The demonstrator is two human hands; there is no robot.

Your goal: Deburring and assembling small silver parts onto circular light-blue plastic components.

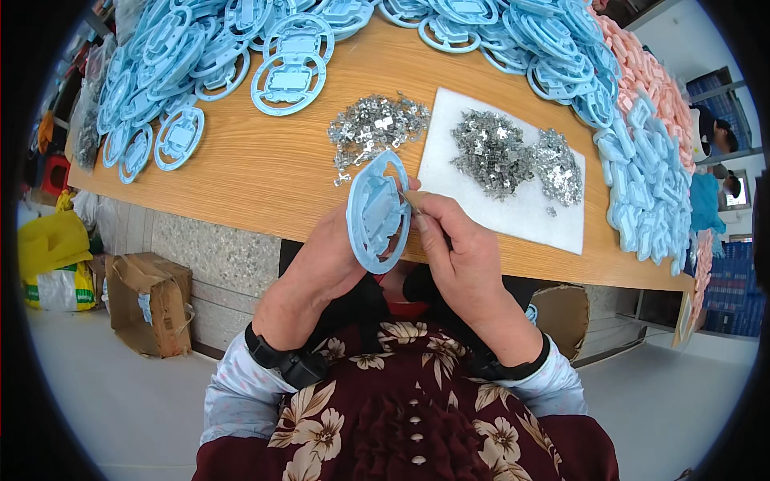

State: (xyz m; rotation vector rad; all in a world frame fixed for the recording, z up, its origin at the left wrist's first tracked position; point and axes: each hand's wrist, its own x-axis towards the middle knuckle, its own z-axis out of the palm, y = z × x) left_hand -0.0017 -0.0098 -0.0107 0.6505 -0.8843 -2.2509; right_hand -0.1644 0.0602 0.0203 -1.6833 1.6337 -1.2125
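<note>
A light blue plastic steering-wheel-shaped part [378, 215] is held up over the table's near edge, tilted, its moulded inner side facing me. My left hand [327, 255] is closed around its left and lower rim. My right hand [455, 239] is at its right rim, thumb and forefinger pinched together; what they hold, if anything, is too small to make out. Just beyond the part lies a heap of small silvery metal clips [373, 130]. Two further heaps of small metal pieces [491, 152] rest on a white foam sheet [525, 224] to the right.
Piles of blue wheel-shaped parts [168, 52] cover the wooden table's [233, 180] far left and far right [561, 56]. Blue elongated pieces [646, 188] and pink pieces [646, 76] are heaped along the right edge. Cardboard boxes [148, 305] stand on the floor at both sides.
</note>
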